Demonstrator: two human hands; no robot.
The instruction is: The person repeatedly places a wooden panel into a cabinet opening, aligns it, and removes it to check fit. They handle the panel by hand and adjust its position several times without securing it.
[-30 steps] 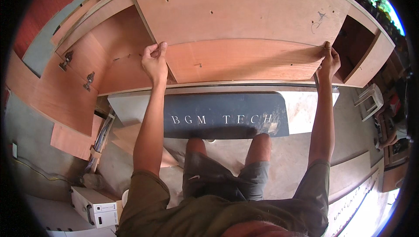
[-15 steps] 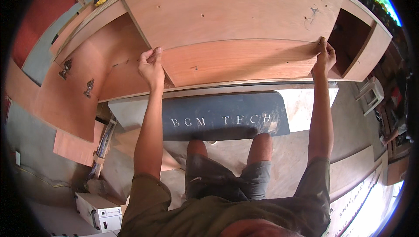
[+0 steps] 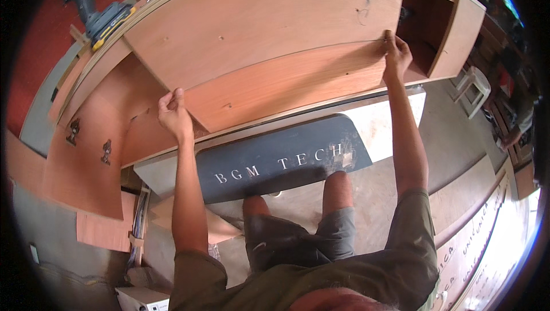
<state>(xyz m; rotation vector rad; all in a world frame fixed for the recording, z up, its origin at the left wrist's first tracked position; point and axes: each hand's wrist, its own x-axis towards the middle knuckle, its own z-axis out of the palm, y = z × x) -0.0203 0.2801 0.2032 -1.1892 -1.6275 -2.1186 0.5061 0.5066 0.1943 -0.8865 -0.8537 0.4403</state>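
A wide light-brown plywood panel [image 3: 269, 18] spans the middle of a wooden cabinet [image 3: 470, 41]. At the panel's lower left corner, my left hand [image 3: 175, 117] is closed, thumb and fingers pinching its edge. My right hand [image 3: 396, 59] grips the lower right corner the same way, thumb uppermost. Below the seam between my hands lies a redder wooden board [image 3: 275, 87], partly shaded. An open compartment flanks the panel on each side. To the left, a cabinet door [image 3: 86, 167] hangs open with two metal hinges [image 3: 106, 151] on its inner face.
A cordless drill [image 3: 94, 10] stands on the cabinet's far left edge. A dark board with pale lettering [image 3: 275, 156] lies before my knees. A white plastic stool [image 3: 474, 88] stands at right, near another person's arm [image 3: 518, 130]. Plywood sheets [image 3: 475, 253] lie lower right.
The view has turned, so the cabinet appears tilted and shifted left, with more of the drill showing. Both hands keep their grip at the same panel corners.
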